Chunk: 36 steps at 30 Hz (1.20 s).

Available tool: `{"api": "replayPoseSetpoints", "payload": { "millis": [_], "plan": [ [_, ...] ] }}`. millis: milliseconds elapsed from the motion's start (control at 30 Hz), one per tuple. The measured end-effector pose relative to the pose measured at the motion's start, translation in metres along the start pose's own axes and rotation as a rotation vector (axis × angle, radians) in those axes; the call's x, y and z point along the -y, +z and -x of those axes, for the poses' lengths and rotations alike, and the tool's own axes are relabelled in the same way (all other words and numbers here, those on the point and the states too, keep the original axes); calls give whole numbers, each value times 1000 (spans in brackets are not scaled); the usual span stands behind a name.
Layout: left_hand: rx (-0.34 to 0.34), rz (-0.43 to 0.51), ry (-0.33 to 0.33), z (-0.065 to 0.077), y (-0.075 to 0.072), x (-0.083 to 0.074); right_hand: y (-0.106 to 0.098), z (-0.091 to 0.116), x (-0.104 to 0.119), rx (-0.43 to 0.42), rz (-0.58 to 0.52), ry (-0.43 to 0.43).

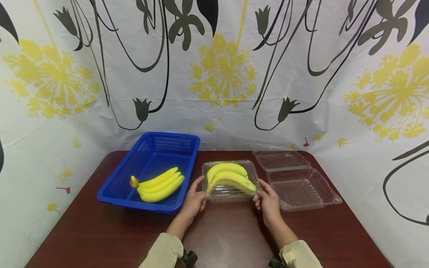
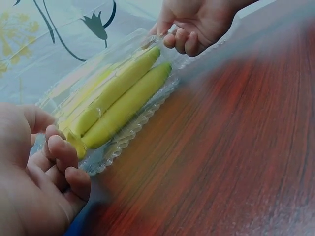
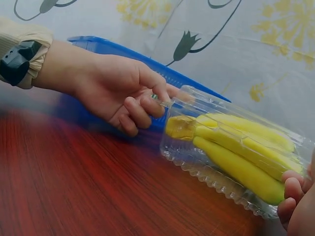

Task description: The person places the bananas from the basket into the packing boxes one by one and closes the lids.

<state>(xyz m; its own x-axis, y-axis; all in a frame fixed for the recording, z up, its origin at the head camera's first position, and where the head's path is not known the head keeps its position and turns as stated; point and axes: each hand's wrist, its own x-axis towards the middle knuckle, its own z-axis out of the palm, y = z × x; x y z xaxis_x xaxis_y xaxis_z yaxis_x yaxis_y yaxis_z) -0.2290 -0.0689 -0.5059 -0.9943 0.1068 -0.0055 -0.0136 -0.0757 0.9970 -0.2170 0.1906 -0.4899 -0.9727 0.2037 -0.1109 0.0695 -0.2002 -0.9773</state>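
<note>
A clear plastic clamshell box [image 1: 219, 196] with a bunch of yellow bananas [image 1: 231, 179] inside is at the middle of the table. Its lid is down over the fruit in the right wrist view. My left hand [image 1: 194, 198] pinches the box's left edge between thumb and fingers, near the bananas' stem end [image 3: 179, 129]. At the opposite edge, my right hand [image 1: 269, 199] pinches the box the same way, beside the banana tips [image 2: 165, 69]. Both hands show in each wrist view, with their lower fingers curled loosely below the grip.
To the left stands a blue plastic basket [image 1: 115, 201] holding another banana bunch [image 1: 161, 187]. On the right lies a second clear clamshell box [image 1: 301, 186] with its lid folded back. A patterned sheet [image 1: 231, 123] hangs behind the brown table [image 1: 228, 234].
</note>
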Motion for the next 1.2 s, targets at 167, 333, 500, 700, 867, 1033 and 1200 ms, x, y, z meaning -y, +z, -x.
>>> {"api": "replayPoseSetpoints", "payload": {
  "millis": [167,333,500,700,867,1033,1200],
  "plan": [
    [-37,-37,-30,-1,3,-2,4,-4,0,-44,49,-16],
    [-106,-53,-39,-4,7,-3,10,-11,-4,-88,74,-42],
    [-181,-43,-1,-7,11,-3,17,-18,-8,-124,58,-73],
    [-272,-33,30,-9,13,0,27,-23,-8,-110,-18,-70],
    [-322,-41,18,-9,15,-1,31,-24,-6,-61,-95,-28],
    [-310,-53,44,-10,16,0,32,-22,-4,-21,-152,-4],
    [-276,-84,92,-7,18,0,32,-18,-1,5,-142,-4]
  ]
}}
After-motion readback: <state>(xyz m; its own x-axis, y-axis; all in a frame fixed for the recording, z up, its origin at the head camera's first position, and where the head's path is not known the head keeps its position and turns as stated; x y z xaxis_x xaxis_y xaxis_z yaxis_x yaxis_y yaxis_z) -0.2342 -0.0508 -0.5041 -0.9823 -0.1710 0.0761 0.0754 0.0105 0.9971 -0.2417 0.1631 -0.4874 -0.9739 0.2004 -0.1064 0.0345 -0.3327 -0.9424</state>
